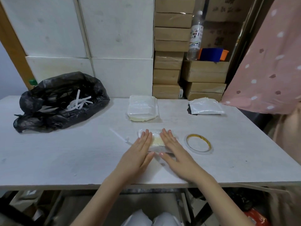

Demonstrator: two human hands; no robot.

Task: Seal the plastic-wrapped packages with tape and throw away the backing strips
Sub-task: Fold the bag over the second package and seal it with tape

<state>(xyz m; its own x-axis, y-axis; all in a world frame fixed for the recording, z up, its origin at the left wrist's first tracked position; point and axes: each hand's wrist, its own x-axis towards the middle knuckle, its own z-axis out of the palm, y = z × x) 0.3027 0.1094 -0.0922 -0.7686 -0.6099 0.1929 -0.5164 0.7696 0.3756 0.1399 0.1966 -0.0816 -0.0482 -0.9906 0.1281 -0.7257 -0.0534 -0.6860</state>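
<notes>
A small plastic-wrapped package (156, 139) lies flat on the white table (65, 160) in front of me. My left hand (138, 150) and my right hand (172, 149) rest palm down on it, fingers stretched flat, thumbs nearly touching at its near edge. A thin roll of tape (199, 144) lies just right of my right hand. A white backing strip (119, 136) lies on the table left of my left hand. A black rubbish bag (60, 103) with several white strips inside sits at the far left.
A stack of clear-wrapped packages (143, 108) stands beyond my hands. Another wrapped package (206, 106) lies at the far right. Cardboard boxes (171, 62), white boxes and a plastic bottle (195, 36) line the back. A pink dotted cloth (268, 62) hangs at right.
</notes>
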